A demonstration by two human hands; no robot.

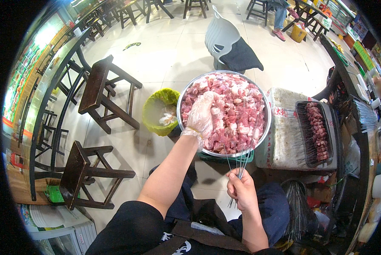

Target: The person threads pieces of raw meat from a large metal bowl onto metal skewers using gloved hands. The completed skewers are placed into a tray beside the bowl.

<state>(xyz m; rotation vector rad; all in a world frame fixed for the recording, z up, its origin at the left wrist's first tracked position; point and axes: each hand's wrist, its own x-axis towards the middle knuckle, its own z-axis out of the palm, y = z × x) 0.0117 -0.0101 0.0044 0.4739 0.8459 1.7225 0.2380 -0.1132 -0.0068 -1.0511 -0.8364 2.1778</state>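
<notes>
Before me stands a large round metal basin (268,127) heaped with cubes of raw red and pale meat (235,92). My left hand (200,114), in a clear disposable plastic glove, rests on the meat at the basin's left side. Its fingertips are partly hidden by the film, so whether they pinch a piece cannot be told. Below the basin's front rim, my bare right hand (241,186) grips several thin metal skewers (238,164). Their upper ends fan out over the meat on the right; whether any carry cubes there is unclear.
To the right, a black tray (329,157) of loaded meat skewers (318,130) sits on a white foam box (283,127). A bin with a yellow liner (152,118) stands left of the basin. Wooden stools (96,84) are farther left. Bundled metal skewers (295,207) stand by my right leg.
</notes>
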